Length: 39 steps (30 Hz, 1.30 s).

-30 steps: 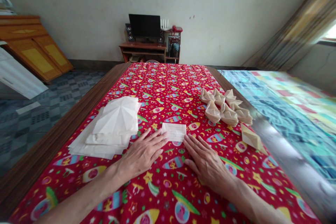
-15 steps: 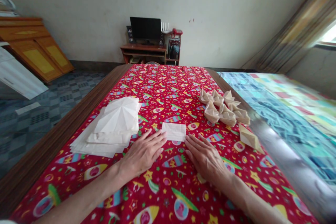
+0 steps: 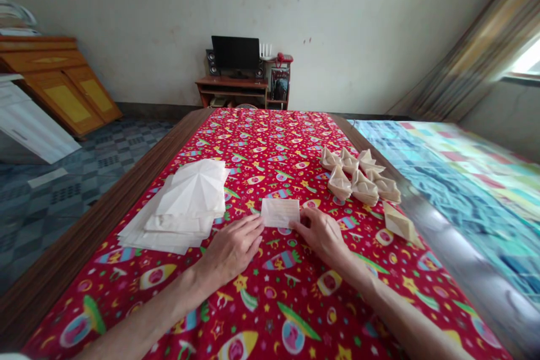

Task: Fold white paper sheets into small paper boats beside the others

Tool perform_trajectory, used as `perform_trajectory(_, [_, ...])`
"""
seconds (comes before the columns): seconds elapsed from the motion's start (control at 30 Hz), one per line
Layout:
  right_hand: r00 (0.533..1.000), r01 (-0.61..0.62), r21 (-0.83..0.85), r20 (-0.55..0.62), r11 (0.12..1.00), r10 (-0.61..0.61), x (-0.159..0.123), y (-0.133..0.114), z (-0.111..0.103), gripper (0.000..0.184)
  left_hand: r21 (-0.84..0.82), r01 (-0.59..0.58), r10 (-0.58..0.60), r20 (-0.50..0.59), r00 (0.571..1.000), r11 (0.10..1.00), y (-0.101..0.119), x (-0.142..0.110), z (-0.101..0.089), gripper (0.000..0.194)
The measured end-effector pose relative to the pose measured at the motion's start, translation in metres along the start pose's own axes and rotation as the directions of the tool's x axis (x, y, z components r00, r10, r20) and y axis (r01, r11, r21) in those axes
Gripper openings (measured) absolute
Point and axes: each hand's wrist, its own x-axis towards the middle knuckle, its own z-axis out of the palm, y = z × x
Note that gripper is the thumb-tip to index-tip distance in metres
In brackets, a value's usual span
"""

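Note:
A small folded white paper (image 3: 280,213) lies on the red patterned tablecloth (image 3: 270,146), in front of me. My left hand (image 3: 237,243) rests on the cloth with its fingers stretched out, the tips at the paper's left edge. At the lower right corner, my right hand (image 3: 323,233) has its fingers curled in and pinches the paper between thumb and fingertips. Left of the hands is a stack of creased white paper sheets (image 3: 189,202). On the right stand several folded cream paper pieces (image 3: 365,187), with one loose folded paper (image 3: 399,221) just nearer.
Brown table edges (image 3: 181,129) run along both sides. A bed with a blue patterned cover (image 3: 442,197) adjoins on the right. Beyond the far end stands a small desk (image 3: 232,84) with a black monitor (image 3: 235,53). A wooden cabinet (image 3: 63,84) is at left.
My right hand has gone from lying flat beside the paper to pinching its lower right corner. My left fingers have drawn in slightly. The view has tilted up a little.

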Motion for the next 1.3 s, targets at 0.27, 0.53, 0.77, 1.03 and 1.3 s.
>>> perform_trajectory(0.27, [0.997,0.068,0.219,-0.062,0.973,-0.055,0.000,-0.002,-0.008,0.012,-0.083,0.032,-0.043,-0.131,0.991,0.996,-0.005,0.007,-0.015,0.028])
perform_trajectory(0.53, [0.877,0.406,-0.190,-0.195,0.894,-0.439,0.012,-0.003,-0.015,0.020,0.010,-0.029,0.030,-0.171,0.985,1.000,0.000,0.037,-0.038,0.050])
perform_trajectory(0.77, [0.893,0.449,-0.124,0.014,0.885,-0.451,-0.003,-0.003,-0.003,0.019,-0.163,-0.004,0.014,0.059,0.998,0.987,0.011,0.029,0.007,0.013])
perform_trajectory(1.03, [0.931,0.359,0.186,-0.004,0.915,-0.365,-0.009,0.012,-0.004,0.018,-0.344,0.160,-0.152,0.051,0.987,0.925,0.011,0.022,0.014,0.015])
perform_trajectory(1.3, [0.975,0.174,0.368,0.063,0.913,-0.212,-0.012,0.009,-0.007,0.013,-0.467,0.267,-0.255,0.091,0.963,0.843,0.008,0.022,0.017,0.012])
